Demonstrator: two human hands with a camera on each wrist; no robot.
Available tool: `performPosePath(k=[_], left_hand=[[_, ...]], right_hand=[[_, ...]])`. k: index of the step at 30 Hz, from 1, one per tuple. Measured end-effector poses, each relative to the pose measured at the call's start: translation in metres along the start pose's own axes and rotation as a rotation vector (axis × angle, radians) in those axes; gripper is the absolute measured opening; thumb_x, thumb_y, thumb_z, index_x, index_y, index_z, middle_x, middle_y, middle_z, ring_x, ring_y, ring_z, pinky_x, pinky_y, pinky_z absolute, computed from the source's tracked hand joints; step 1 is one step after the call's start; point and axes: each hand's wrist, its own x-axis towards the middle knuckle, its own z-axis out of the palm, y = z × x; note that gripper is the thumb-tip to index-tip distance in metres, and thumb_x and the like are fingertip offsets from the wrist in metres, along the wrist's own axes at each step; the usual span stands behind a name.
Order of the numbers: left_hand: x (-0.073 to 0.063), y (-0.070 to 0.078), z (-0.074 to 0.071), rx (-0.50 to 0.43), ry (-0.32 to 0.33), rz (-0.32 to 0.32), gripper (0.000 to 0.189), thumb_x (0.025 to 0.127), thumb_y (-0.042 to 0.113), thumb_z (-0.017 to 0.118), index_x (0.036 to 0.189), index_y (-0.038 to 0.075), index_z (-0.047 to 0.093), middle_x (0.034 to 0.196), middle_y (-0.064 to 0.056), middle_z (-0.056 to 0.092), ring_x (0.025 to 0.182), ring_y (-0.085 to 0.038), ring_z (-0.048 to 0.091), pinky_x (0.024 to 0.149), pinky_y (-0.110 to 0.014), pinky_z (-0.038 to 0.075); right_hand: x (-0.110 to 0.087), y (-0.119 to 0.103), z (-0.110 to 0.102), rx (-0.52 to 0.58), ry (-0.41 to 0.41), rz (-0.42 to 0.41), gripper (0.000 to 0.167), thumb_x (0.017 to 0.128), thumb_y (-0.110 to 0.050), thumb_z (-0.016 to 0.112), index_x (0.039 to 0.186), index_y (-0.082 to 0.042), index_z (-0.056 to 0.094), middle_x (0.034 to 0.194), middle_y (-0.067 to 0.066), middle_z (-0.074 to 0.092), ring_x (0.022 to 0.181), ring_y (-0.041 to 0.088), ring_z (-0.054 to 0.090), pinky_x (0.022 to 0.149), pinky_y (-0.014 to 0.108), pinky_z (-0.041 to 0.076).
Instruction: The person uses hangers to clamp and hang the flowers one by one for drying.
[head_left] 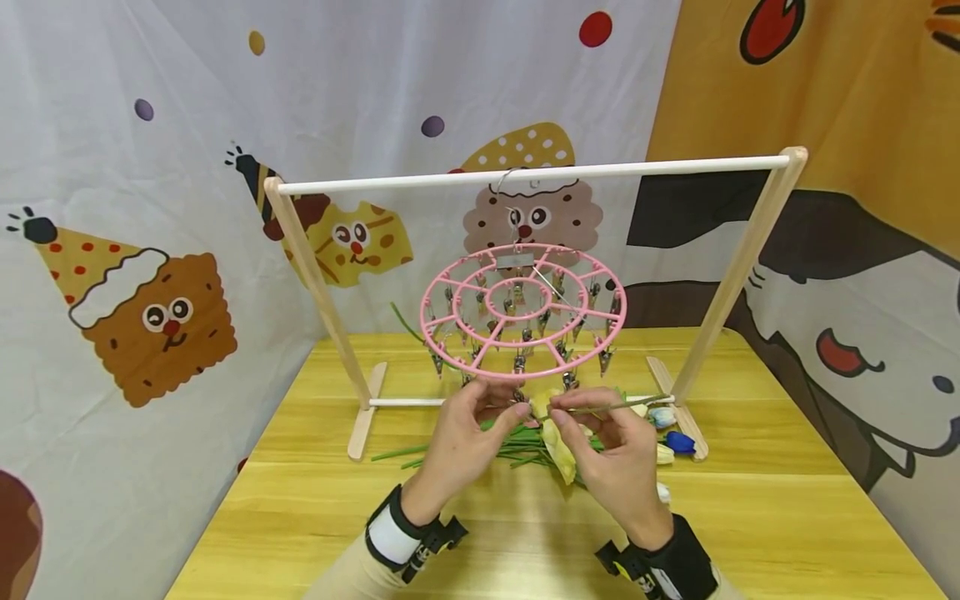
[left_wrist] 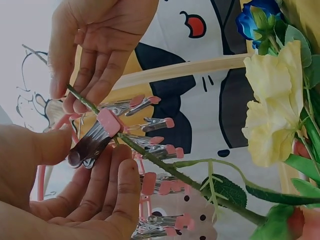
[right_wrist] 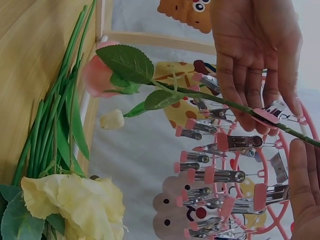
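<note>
1. Left wrist view: the left hand (left_wrist: 65, 210) pinches a silver metal clip with pink-coated tips (left_wrist: 92, 142) between thumb and curled fingers; the tips meet a thin green artificial rose stem (left_wrist: 175, 172). The right hand (left_wrist: 100, 45) pinches the stem near its bare end, thumb against fingers.

2. The stem looks light and fairly stiff, and is best held along its leafless length. The clip is probably springy and slick, so its handles are the place to press.

3. Right wrist view: the stem slants from the clip down to a soft pink rose bloom (right_wrist: 100, 75), which squeezing could crease. The left fingers lie close together behind the clip.

4. Head view: both hands work just below a round pink plastic rack (head_left: 502, 376) that hangs from a pale wooden stand with white rods (head_left: 723, 283). Loose artificial flowers (head_left: 558, 450) lie beneath, on a yellow wood-grain table (head_left: 315, 508).

5. Around the table hangs white and orange cloth (head_left: 225, 150) printed with cartoon characters.
</note>
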Motion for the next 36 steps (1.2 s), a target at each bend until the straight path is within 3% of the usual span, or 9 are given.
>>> performPosePath(k=[9, 14, 24, 29, 36], left_hand=[[0.001, -0.001, 0.0, 0.021, 0.012, 0.024, 0.036, 0.109, 0.012, 0.085, 0.144, 0.013, 0.077, 0.127, -0.005, 0.084, 0.115, -0.022, 0.082, 0.104, -0.03, 0.07], [0.002, -0.001, -0.001, 0.04, 0.022, 0.03, 0.033, 0.11, 0.013, 0.084, 0.142, 0.013, 0.078, 0.123, -0.004, 0.085, 0.113, -0.021, 0.082, 0.103, -0.03, 0.07], [0.001, -0.001, -0.008, 0.053, 0.035, 0.04, 0.032, 0.11, 0.013, 0.083, 0.142, 0.01, 0.078, 0.136, -0.012, 0.082, 0.121, -0.025, 0.082, 0.106, -0.031, 0.069], [0.002, -0.001, -0.011, 0.069, 0.046, 0.043, 0.031, 0.11, 0.013, 0.083, 0.141, 0.007, 0.078, 0.134, -0.008, 0.084, 0.12, -0.026, 0.082, 0.104, -0.032, 0.07], [0.004, -0.006, -0.016, 0.058, 0.051, 0.054, 0.028, 0.11, 0.012, 0.083, 0.138, 0.008, 0.078, 0.13, -0.008, 0.084, 0.117, -0.025, 0.083, 0.103, -0.033, 0.071]], right_hand=[[-0.001, 0.001, -0.003, 0.005, -0.015, 0.007, 0.038, 0.093, 0.032, 0.072, 0.128, 0.017, 0.072, 0.123, 0.023, 0.078, 0.119, 0.014, 0.083, 0.104, 0.028, 0.07], [-0.003, 0.001, -0.006, -0.048, -0.028, 0.03, 0.043, 0.093, 0.032, 0.073, 0.131, 0.013, 0.073, 0.123, 0.024, 0.077, 0.118, 0.016, 0.084, 0.105, 0.029, 0.07], [-0.013, 0.004, -0.015, -0.136, -0.078, 0.073, 0.054, 0.093, 0.031, 0.076, 0.141, 0.006, 0.072, 0.132, 0.022, 0.077, 0.125, 0.02, 0.081, 0.109, 0.033, 0.068], [-0.017, 0.005, -0.019, -0.15, -0.097, 0.095, 0.056, 0.094, 0.03, 0.076, 0.144, 0.005, 0.071, 0.135, 0.025, 0.076, 0.128, 0.021, 0.078, 0.112, 0.036, 0.068], [-0.019, 0.007, -0.024, -0.206, -0.108, 0.131, 0.054, 0.095, 0.025, 0.08, 0.142, 0.0, 0.075, 0.133, 0.02, 0.079, 0.124, 0.012, 0.08, 0.107, 0.036, 0.07]])
